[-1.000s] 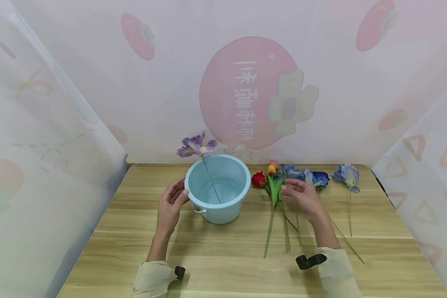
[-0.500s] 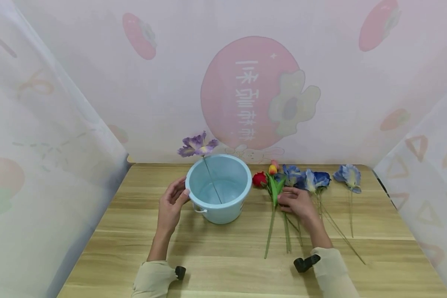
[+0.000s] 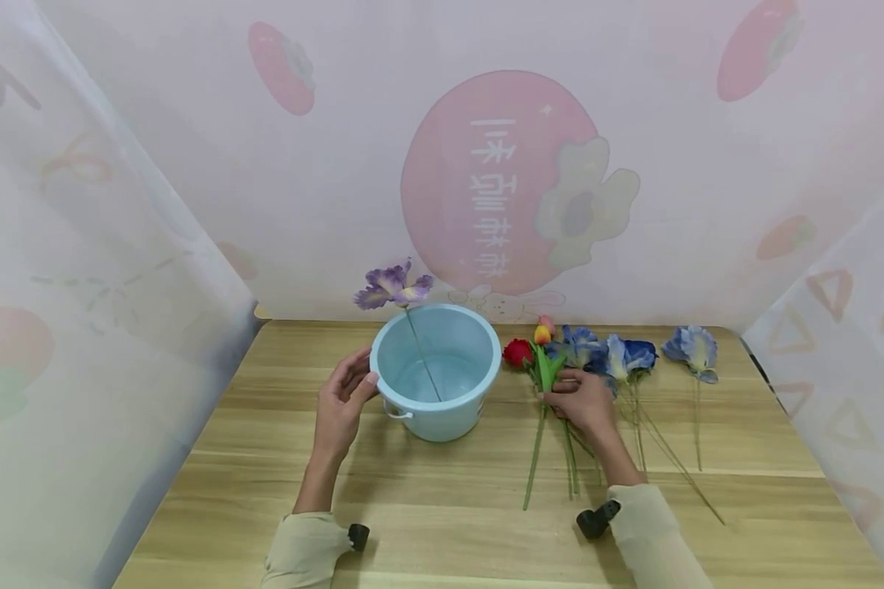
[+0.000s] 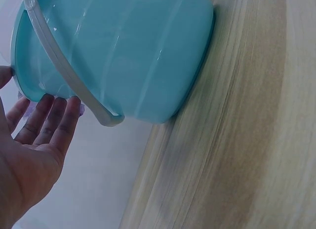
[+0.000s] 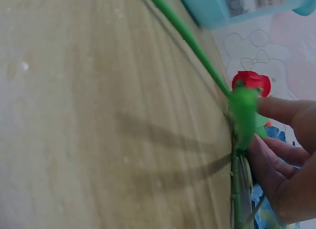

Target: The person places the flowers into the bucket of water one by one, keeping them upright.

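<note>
A light blue bucket [image 3: 445, 421] stands upright on the wooden table. One purple iris [image 3: 394, 286] leans inside it, its bloom above the rim. My left hand [image 3: 339, 409] touches the bucket's left side, thumb at the rim, fingers fairly straight against the outer wall in the left wrist view. To the right, my right hand [image 3: 585, 401] pinches at the leaves of a yellow-orange tulip [image 3: 543, 334] lying on the table. In the right wrist view, thumb and forefinger close on a blurred green leaf [image 5: 243, 110]. A red rose [image 3: 518, 353] lies just beside the tulip.
Several blue flowers [image 3: 582, 347] lie right of the tulip, partly behind my right hand. One pale blue iris [image 3: 692, 350] lies apart at the far right, stem toward me. The bucket's white handle [image 4: 64, 66] hangs down its side. A printed curtain [image 3: 324, 188] rises behind the table.
My right hand has moved left and down to the tulip, and its fingers have drawn together at the leaves. My left hand stays at the bucket.
</note>
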Demonstrator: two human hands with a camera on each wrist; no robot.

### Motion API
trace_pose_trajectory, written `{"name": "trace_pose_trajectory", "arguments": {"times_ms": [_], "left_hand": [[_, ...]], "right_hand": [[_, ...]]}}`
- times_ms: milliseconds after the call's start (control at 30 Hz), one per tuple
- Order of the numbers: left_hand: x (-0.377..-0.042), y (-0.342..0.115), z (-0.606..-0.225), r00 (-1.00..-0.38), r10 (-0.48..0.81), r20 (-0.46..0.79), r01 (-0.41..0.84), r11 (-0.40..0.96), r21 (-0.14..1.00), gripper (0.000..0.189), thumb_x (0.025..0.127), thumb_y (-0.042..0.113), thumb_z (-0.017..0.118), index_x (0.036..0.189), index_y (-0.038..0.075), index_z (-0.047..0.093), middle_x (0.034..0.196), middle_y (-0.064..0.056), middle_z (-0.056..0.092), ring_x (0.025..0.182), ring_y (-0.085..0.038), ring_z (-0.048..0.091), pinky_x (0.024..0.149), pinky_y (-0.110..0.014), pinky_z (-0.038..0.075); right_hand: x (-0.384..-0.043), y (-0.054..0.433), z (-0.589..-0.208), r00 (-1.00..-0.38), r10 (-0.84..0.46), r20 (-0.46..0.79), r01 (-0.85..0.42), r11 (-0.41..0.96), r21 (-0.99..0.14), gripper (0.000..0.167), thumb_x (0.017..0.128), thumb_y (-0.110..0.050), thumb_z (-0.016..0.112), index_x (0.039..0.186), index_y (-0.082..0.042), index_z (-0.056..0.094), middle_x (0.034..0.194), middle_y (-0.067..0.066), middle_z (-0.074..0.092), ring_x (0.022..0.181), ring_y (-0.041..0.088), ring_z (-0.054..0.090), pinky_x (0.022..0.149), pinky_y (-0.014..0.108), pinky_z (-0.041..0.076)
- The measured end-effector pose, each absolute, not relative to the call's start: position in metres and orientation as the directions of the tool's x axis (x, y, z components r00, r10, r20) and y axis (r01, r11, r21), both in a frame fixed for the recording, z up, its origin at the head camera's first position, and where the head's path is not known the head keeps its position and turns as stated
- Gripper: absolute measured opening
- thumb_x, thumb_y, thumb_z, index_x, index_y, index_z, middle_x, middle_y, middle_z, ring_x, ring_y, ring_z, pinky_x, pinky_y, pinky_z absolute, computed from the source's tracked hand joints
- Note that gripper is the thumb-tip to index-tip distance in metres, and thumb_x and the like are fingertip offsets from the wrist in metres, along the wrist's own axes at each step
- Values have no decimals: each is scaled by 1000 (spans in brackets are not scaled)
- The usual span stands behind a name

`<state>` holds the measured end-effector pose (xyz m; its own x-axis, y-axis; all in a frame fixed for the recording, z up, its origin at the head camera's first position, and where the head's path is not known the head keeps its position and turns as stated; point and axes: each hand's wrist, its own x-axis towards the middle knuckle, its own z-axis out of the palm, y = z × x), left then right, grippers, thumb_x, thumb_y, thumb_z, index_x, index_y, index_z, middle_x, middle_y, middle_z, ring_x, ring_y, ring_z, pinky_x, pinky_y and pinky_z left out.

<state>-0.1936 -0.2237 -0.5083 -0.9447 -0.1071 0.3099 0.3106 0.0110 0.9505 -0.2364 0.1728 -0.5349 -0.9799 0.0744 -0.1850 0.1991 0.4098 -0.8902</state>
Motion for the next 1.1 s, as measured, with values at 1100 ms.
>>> {"name": "trace_pose_trajectory", "arguments": {"times_ms": [1100], "left_hand": [[-194,-224,-509,-947,-97,308,307,19,951,45,107,10,66,151,2,58,144,-27,63,121,-15,70,91,-25,66]], "right_hand": [[-228,177,-493,-978,-46,-201,192,158,-969,53,101,-10,72,150,1,56,146,26,61,110,24,76,95,43,67]]}}
